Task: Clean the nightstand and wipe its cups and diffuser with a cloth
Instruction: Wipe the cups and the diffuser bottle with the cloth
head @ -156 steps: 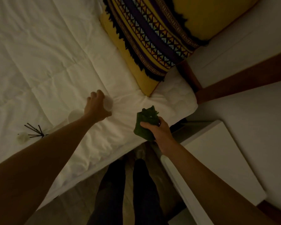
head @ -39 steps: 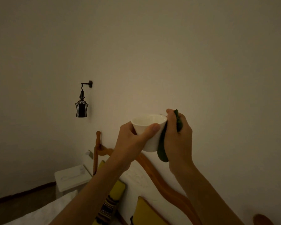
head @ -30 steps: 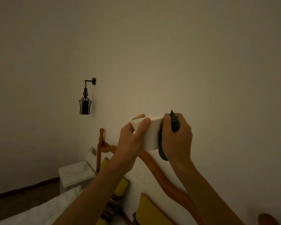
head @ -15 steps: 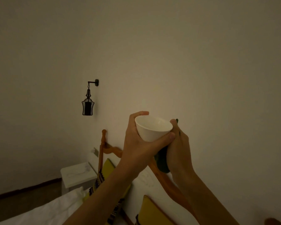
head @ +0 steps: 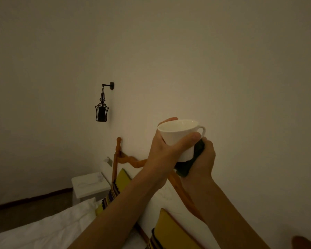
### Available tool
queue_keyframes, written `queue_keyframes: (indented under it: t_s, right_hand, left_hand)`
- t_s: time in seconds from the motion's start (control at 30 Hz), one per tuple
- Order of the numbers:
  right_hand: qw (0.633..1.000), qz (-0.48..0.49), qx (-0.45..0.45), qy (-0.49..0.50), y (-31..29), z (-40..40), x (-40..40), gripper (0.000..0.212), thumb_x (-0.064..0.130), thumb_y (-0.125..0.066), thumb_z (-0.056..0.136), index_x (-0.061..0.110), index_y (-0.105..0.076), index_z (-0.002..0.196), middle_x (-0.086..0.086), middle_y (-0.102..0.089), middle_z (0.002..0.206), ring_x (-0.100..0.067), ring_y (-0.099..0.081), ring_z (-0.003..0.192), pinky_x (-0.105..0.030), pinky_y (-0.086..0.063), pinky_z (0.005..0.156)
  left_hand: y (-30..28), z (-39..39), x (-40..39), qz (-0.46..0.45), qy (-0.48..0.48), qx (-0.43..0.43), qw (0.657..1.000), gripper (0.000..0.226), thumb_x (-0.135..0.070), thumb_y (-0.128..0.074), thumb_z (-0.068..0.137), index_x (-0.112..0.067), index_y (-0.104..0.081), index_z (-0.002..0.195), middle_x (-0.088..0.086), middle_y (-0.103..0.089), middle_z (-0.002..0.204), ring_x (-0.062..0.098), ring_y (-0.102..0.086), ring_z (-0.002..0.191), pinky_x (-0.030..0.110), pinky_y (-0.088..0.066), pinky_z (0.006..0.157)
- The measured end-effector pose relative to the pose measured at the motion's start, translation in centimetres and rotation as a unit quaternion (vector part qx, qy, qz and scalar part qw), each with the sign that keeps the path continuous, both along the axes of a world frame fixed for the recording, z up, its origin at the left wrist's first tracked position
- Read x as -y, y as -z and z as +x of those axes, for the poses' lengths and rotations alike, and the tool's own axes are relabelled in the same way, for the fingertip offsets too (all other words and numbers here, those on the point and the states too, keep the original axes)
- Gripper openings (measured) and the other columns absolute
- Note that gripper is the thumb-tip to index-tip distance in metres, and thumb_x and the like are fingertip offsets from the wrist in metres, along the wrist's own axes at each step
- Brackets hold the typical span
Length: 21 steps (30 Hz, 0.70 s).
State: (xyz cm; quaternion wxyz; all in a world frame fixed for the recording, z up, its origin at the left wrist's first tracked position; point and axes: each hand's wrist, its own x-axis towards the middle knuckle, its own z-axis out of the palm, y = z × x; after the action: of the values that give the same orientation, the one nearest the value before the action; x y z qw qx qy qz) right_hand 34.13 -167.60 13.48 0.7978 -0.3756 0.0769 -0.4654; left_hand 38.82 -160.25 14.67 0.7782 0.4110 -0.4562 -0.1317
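Taking the white ceramic teacup point(head: 180, 137) as the landmark and reading from the left: far to its left and a little higher, a black wire lantern point(head: 102, 112) hangs from a wall bracket. Lower left of the cup stands a small white bedside table point(head: 90, 184), and between the two rises the turned post of an orange wooden headboard point(head: 118, 159), with a yellow patterned cushion point(head: 118, 184) leaning at its foot.

The left hand point(head: 164, 155) wraps the cup's body, thumb across the near side and fingertips showing behind the far rim, a steady clasp that likely frees the other hand to rub. The cup is raised in front of the wall, tilted mouth toward the camera, handle to the right, glaze plain and without visible marks in the dim light.

Just right of and beneath the cup, the right hand point(head: 203, 160) clutches a bunched dark green cloth point(head: 188, 164) against the cup's lower side and base, apparently wiping the underside.
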Motion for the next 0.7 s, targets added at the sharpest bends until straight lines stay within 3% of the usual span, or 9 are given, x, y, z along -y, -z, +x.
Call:
queue_keyframes:
  t_s: [0.17, 0.27, 0.4, 0.5, 0.57, 0.6, 0.7]
  right_hand:
    - [0.998, 0.023, 0.011, 0.063, 0.6, 1.4, -1.7, 0.049, 0.052, -0.039, 0.102, 0.013, -0.065, 0.117, -0.017, -0.074, 0.103, -0.033, -0.073, 0.092, -0.045, -0.062, 0.081]
    - [0.995, 0.001, 0.018, 0.097, 1.3, 1.7, -1.9, 0.046, 0.044, -0.035, 0.105, 0.009, -0.061, 0.12, -0.018, -0.07, 0.109, -0.032, -0.07, 0.1, -0.037, -0.06, 0.073]
    - [0.996, -0.017, 0.034, 0.08, 1.7, 0.9, -1.4, 0.039, 0.043, -0.037, 0.103, 0.013, -0.063, 0.109, -0.013, -0.073, 0.094, -0.028, -0.073, 0.087, -0.033, -0.059, 0.064]
    - [0.999, -0.022, 0.006, 0.037, 2.1, 0.5, -1.3, 0.036, 0.043, -0.045, 0.1, 0.014, -0.063, 0.109, -0.016, -0.07, 0.099, -0.034, -0.071, 0.096, -0.044, -0.058, 0.074]
    - [0.994, -0.048, -0.056, 0.076, 2.2, 0.3, -0.7, 0.025, 0.033, -0.053, 0.099, 0.014, -0.059, 0.114, -0.017, -0.067, 0.107, -0.038, -0.067, 0.102, -0.054, -0.054, 0.088]
    - [0.993, -0.043, -0.073, 0.081, 2.2, 0.0, -0.6, 0.027, 0.032, -0.053, 0.099, 0.012, -0.058, 0.116, -0.018, -0.065, 0.108, -0.037, -0.066, 0.101, -0.052, -0.053, 0.091]
    - [0.993, -0.015, -0.074, 0.09, 1.8, -1.1, 0.4, 0.043, 0.051, -0.045, 0.099, 0.014, -0.06, 0.117, -0.012, -0.067, 0.101, -0.027, -0.068, 0.09, -0.037, -0.058, 0.075]
  left_hand:
    - [-0.1, -0.2, 0.9, -0.002, -0.031, -0.012, 0.999, 0.086, -0.061, -0.079, 0.056, -0.029, -0.049, 0.13, -0.002, -0.064, 0.118, 0.014, -0.067, 0.104, 0.023, -0.059, 0.075]
    - [0.5, -0.8, 1.3, -0.008, -0.033, -0.02, 0.999, 0.083, -0.055, -0.082, 0.059, -0.025, -0.049, 0.129, 0.0, -0.065, 0.116, 0.013, -0.068, 0.101, 0.028, -0.06, 0.078]
    - [1.5, -1.0, 1.3, -0.015, -0.044, -0.041, 0.998, 0.077, -0.053, -0.085, 0.062, -0.027, -0.053, 0.127, -0.001, -0.067, 0.116, 0.013, -0.068, 0.104, 0.028, -0.061, 0.078]
    - [1.7, -1.3, 1.2, -0.001, -0.031, -0.034, 0.999, 0.068, -0.046, -0.085, 0.069, -0.027, -0.055, 0.126, -0.002, -0.068, 0.114, 0.011, -0.068, 0.102, 0.022, -0.059, 0.074]
    - [1.7, -1.2, 0.9, 0.017, -0.021, -0.027, 0.999, 0.066, -0.045, -0.085, 0.069, -0.028, -0.056, 0.125, -0.003, -0.069, 0.113, 0.01, -0.068, 0.104, 0.022, -0.058, 0.075]
    - [1.5, -1.0, 0.5, 0.027, 0.001, -0.035, 0.999, 0.068, -0.047, -0.085, 0.067, -0.028, -0.056, 0.125, -0.001, -0.068, 0.115, 0.013, -0.067, 0.106, 0.026, -0.059, 0.078]
    - [0.9, 0.4, -0.8, 0.046, 0.081, -0.043, 0.995, 0.067, -0.045, -0.081, 0.073, -0.021, -0.054, 0.129, 0.008, -0.065, 0.118, 0.023, -0.066, 0.108, 0.038, -0.059, 0.086]
